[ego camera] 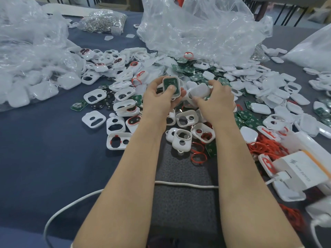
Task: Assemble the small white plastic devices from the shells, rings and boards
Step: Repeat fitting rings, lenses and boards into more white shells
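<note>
A big crumpled clear plastic bag (200, 27) fills the upper centre, another plastic bag (26, 42) the upper left. A white cable (186, 184) crosses the dark blue cloth (44, 158) low in the frame; a white box (302, 171) with grey lettering lies at lower right
</note>
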